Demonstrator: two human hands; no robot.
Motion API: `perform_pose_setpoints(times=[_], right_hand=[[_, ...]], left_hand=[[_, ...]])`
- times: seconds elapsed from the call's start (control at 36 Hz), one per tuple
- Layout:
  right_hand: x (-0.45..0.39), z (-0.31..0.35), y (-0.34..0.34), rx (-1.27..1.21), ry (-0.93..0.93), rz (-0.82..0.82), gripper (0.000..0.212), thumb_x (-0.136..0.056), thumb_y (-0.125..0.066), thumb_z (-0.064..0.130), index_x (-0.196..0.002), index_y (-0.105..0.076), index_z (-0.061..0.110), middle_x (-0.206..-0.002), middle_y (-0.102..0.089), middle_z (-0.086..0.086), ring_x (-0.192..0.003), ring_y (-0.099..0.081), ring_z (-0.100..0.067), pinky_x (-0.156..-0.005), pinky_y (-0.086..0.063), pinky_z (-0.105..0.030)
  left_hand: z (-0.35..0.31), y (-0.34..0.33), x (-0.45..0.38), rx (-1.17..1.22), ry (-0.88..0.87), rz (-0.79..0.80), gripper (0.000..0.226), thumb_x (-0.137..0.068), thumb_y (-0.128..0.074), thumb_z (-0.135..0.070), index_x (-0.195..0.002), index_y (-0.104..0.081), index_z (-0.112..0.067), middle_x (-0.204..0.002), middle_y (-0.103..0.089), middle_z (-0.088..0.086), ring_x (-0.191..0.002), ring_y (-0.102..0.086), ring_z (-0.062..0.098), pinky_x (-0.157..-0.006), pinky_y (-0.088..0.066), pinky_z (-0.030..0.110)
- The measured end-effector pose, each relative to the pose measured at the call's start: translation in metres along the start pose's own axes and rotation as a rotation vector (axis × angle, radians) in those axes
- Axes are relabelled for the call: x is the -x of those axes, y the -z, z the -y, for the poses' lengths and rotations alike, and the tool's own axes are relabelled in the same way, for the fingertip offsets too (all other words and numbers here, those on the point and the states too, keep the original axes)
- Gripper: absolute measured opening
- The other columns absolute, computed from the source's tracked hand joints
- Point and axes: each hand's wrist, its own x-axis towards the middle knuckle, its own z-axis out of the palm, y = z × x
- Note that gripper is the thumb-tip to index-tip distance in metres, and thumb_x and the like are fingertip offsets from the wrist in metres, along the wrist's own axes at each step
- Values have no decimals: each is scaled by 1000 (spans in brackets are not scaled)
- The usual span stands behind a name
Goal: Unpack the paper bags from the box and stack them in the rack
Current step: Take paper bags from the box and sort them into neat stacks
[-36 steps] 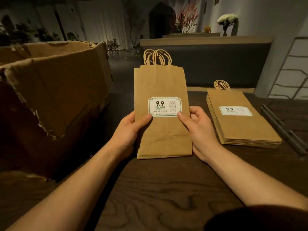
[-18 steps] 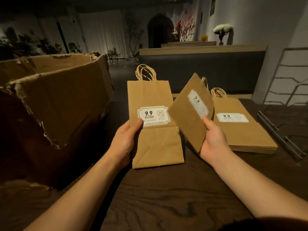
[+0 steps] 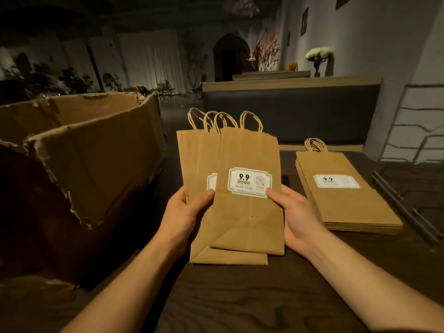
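Both hands hold a small fan of flat brown paper bags [image 3: 247, 219] upright over the dark wooden table [image 3: 264, 304]. Each bag has twisted paper handles and a white "9.9" label. My left hand [image 3: 185, 217] grips the fan's left edge, thumb on the front. On the right edge is my right hand [image 3: 295, 215], its thumb beside the label. A flat stack of the same bags [image 3: 346, 203] lies on the table to the right. The torn cardboard box [image 3: 79, 164] stands at the left, its inside hidden. A metal wire rack [image 3: 415, 126] stands at the far right.
Grey metal bars [image 3: 403, 210] lie on the table right of the flat stack. A dark padded bench back [image 3: 288, 109] runs behind the table. The room beyond is dim, with plants and curtains.
Half a second ago my right hand held one bag apart, tilted toward the flat stack. Now that bag lies over the front of the bags in my left hand, fanned and upright.
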Motion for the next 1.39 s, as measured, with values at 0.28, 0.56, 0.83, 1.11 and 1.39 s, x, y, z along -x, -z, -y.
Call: perform_pose_setpoints(times=[0.28, 0.56, 0.83, 1.11, 1.39], right_hand=[[-3, 7, -1, -95, -5, -82, 22, -101, -55, 12, -117, -69, 9, -109, -74, -18, -103, -69, -37, -89, -55, -50], [-4, -2, 2, -12, -32, 16, 24, -100, -54, 10, -120, -67, 9, -112, -74, -18, -104, -70, -34, -88, -56, -47], [-1, 16, 11, -431, -31, -111, 33, -104, -43, 29, -119, -67, 12, -100, -76, -17, -92, -72, -35, -82, -52, -45], [-5, -1, 6, -247, -127, -32, 31, -104, -45, 24, -124, -65, 13, -112, -73, -18, -100, -69, -35, -81, -54, -44], [-10, 3, 8, -234, -76, -84, 26, -103, -49, 17, -122, -67, 16, -109, -75, -16, -98, -70, -34, -80, -57, -45]], left_hand=[[-4, -2, -1, -48, 43, -21, 34, -103, -48, -31, -122, -65, -9, -111, -75, 12, -104, -72, 28, -91, -55, 45], [9, 1, -2, -70, -11, -47, 33, -95, -58, -29, -120, -66, -9, -114, -74, 11, -108, -71, 28, -91, -56, 43], [-6, -2, -3, 49, -27, -89, 20, -103, -49, -9, -113, -66, -12, -106, -77, 1, -90, -74, 8, -65, -55, 15], [3, 4, 0, -43, -15, -16, 24, -94, -60, -2, -117, -64, -4, -106, -76, 12, -96, -75, 24, -70, -59, 24], [-9, -2, 0, -129, 37, -69, 32, -105, -47, -34, -110, -70, -13, -97, -78, 6, -89, -75, 22, -70, -60, 33]])
